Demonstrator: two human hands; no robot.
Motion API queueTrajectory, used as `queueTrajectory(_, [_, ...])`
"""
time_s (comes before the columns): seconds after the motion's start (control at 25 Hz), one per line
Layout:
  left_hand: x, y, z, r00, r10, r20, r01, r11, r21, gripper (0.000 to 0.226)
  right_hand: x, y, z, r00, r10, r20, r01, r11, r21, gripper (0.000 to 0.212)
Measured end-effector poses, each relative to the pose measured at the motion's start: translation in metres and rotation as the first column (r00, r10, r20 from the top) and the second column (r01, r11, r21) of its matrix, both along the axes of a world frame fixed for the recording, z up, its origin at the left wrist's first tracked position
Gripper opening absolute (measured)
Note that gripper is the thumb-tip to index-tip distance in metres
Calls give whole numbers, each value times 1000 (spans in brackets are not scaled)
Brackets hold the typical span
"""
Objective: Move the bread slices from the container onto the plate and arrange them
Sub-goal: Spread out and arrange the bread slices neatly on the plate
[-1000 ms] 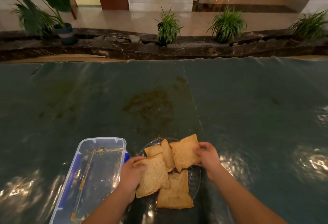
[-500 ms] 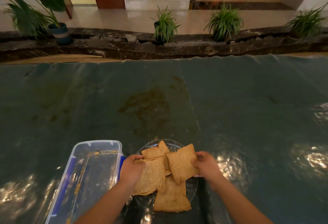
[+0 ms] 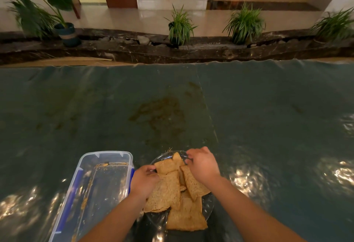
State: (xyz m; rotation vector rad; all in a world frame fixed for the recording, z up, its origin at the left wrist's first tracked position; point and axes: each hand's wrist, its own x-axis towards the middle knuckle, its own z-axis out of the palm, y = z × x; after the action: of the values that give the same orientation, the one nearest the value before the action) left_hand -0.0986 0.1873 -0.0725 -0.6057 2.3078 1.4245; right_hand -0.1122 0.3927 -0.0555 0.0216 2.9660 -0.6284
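Low in the centre of the frame, four bread slices (image 3: 173,190) lie overlapping on one clear glass plate (image 3: 208,204). The left hand (image 3: 144,182) pinches the left edge of the farthest slice (image 3: 166,165), fingers curled together. The right hand (image 3: 203,165) rests over the same slice's right corner with its fingers bent down; whether they grip it cannot be told. Just left of the plate stands one clear plastic container (image 3: 95,190) holding only crumbs. Four potted plants (image 3: 180,26) line the top of the frame.
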Motion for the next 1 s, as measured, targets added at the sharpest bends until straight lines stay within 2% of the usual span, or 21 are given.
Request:
queueTrajectory(0.12, [1,-4,-3,1000,12,-2,-12,999,36,35,-22,-27,-5,993,1,114,-16,991,136,24])
queueTrajectory(0.28, [1,-6,-4,1000,-16,-14,16,998,58,42,-29,-38,-15,976,-95,195,75,991,107,30])
queueTrajectory(0.4, [0,-8,-7,999,-46,-28,48,997,64,48,-28,-26,-20,974,-122,192,110,992,69,15])
queueTrajectory(0.56, [-1,-7,-9,998,32,-51,-30,999,35,43,-22,-10,-23,958,-262,119,255,964,71,20])
queueTrajectory(0.68, [0,-3,-9,997,45,-69,-47,999,-16,36,-21,-11,-19,961,-246,127,232,965,119,26])
queueTrajectory(0.72, [0,-3,-8,997,40,-63,-41,999,-20,35,-20,-11,-17,965,-232,121,221,970,103,27])
queueTrajectory(0.8, [0,-2,-5,999,-1,-54,-2,999,-45,34,-12,-4,-9,964,-256,68,259,966,-30,29])
queueTrajectory(0.92, [3,2,-2,959,-224,-175,162,936,-313,38,28,17,4,911,-413,-19,388,870,-306,19])
queueTrajectory(1.0, [10,6,1,876,-390,-285,231,856,-462,46,69,30,9,873,-488,-19,455,827,-331,11])
